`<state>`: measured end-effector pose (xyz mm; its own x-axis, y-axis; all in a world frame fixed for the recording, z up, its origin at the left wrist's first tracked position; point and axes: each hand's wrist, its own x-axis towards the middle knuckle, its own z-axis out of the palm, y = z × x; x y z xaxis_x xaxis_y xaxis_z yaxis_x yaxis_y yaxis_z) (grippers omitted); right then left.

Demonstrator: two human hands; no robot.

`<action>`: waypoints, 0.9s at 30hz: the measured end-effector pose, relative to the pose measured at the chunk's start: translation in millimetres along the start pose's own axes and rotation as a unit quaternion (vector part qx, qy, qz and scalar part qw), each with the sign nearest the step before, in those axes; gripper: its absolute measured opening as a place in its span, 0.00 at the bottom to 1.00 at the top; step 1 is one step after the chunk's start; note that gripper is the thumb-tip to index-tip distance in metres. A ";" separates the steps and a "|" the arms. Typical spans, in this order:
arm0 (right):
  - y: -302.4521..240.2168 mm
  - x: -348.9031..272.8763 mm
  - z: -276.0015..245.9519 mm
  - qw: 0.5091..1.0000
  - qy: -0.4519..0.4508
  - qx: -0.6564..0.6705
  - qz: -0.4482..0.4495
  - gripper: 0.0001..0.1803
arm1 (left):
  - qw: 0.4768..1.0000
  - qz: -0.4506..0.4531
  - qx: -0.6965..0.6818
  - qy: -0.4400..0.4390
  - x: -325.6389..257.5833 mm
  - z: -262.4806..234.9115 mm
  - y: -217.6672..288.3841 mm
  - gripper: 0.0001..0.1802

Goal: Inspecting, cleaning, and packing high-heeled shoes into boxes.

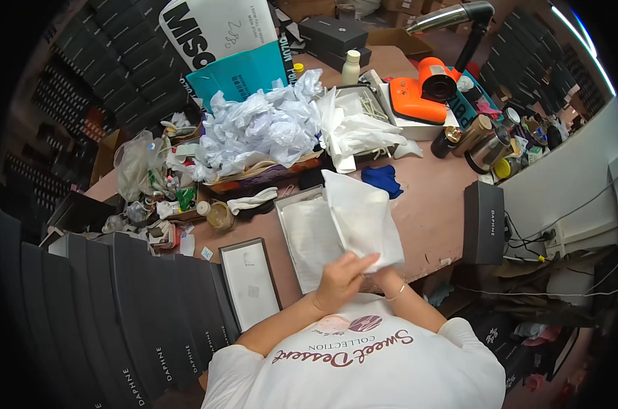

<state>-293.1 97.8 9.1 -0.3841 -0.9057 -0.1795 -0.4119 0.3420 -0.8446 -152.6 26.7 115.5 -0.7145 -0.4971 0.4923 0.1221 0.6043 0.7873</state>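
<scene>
A white, soft cloth-like bag (pixel 365 221) is raised over the table, with a bulge showing through it; its contents are hidden. My left hand (pixel 341 278) is closed at the bag's lower edge, the fingers lying along the fabric. At the bag's near end is my right hand (pixel 389 281), a thin bracelet on its wrist. Its fingers are hidden by the bag. Partly under the bag lies an open shoe box (pixel 286 217) with a second white wrapped bundle (pixel 307 238) inside. Left of it rests a white-faced box lid (pixel 249 281).
Stacked dark shoe boxes (pixel 145 300) rise at the left. A heap of crumpled white paper (pixel 261 126) fills the back of the table, near an orange tool (pixel 418 95). Bottles (pixel 490 150) stand at the back right; a dark box (pixel 483 221) stands at the right edge.
</scene>
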 end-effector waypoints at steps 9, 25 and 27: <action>-126.8 -10.4 -111.5 0.844 -0.252 -0.432 -0.197 0.16 | 0.882 -0.359 -0.192 0.238 4.7 -32.0 -45.6 0.12; -173.9 -25.5 21.7 0.818 -0.257 -0.063 -0.511 0.06 | 0.633 -0.604 -0.483 0.001 -78.2 -77.8 -32.9 0.30; -161.2 -38.6 49.2 0.839 -0.333 -0.001 -0.430 0.08 | 0.709 -0.563 -0.424 0.007 -100.7 -75.5 -28.9 0.26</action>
<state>-171.2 65.3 127.4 0.6024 -0.7568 0.2537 -0.3023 -0.5104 -0.8050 -32.2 12.3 71.1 -0.6815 -0.3775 -0.6270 -0.1458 -0.7695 0.6217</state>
